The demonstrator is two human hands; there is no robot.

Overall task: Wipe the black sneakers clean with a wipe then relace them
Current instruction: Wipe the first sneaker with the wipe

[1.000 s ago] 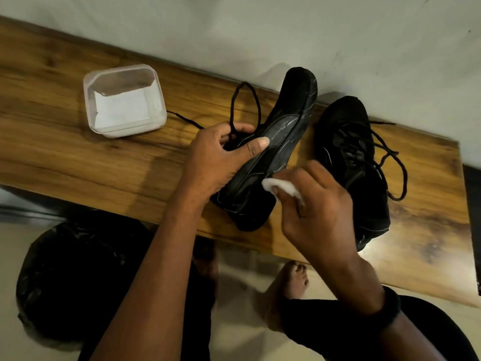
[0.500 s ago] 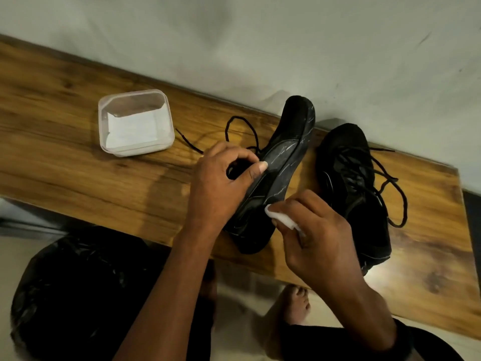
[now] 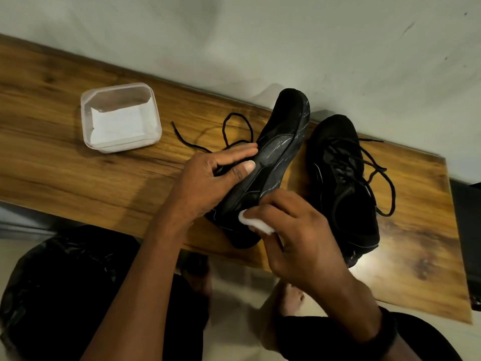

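Black sneaker (image 3: 276, 157) runs lower-left to upper-right, left hand (image 3: 205, 186) gripping it; right hand (image 3: 307, 246) pinches the wipe (image 3: 256, 223) against its near end.

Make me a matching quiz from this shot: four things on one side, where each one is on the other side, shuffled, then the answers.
Things:
1. wipe
2. tipped sneaker
3. laced sneaker
4. clear tub

Places:
A. left part of the bench, white sheets inside
B. gripped by the left hand, sole showing
C. pinched in the right hand
D. resting on the bench at the right, no hand on it

Pairs: 1-C, 2-B, 3-D, 4-A
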